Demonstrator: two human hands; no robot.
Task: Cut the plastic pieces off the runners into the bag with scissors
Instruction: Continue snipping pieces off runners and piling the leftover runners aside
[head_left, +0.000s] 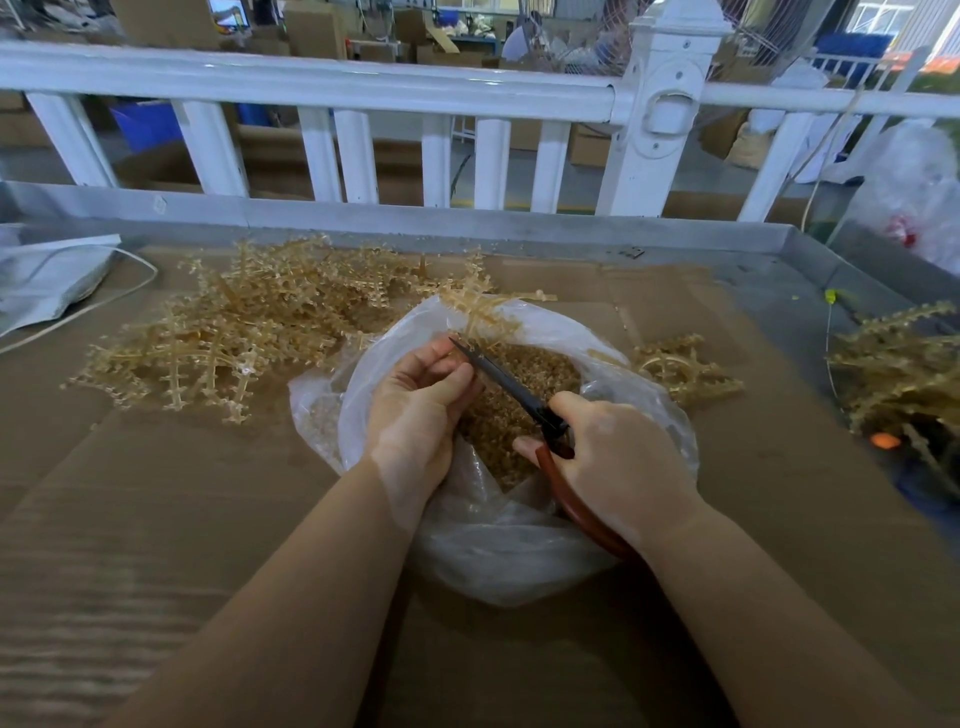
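A clear plastic bag (514, 551) lies open on the cardboard-covered table, holding a heap of small tan cut pieces (524, 384). My left hand (415, 410) grips the stem of a tan plastic runner (480, 306) that sticks up over the bag's far rim. My right hand (618, 462) holds scissors (511, 387) with dark blades and red-brown handles. The blade tips reach up to the runner just beside my left fingers. Whether the blades are parted is hard to make out.
A big pile of tan runners (234, 332) lies left of the bag, a few more (680, 369) to its right and a darker heap (904, 374) at the right edge. A white bag (47, 280) sits far left. A white railing (363, 150) borders the table's far side.
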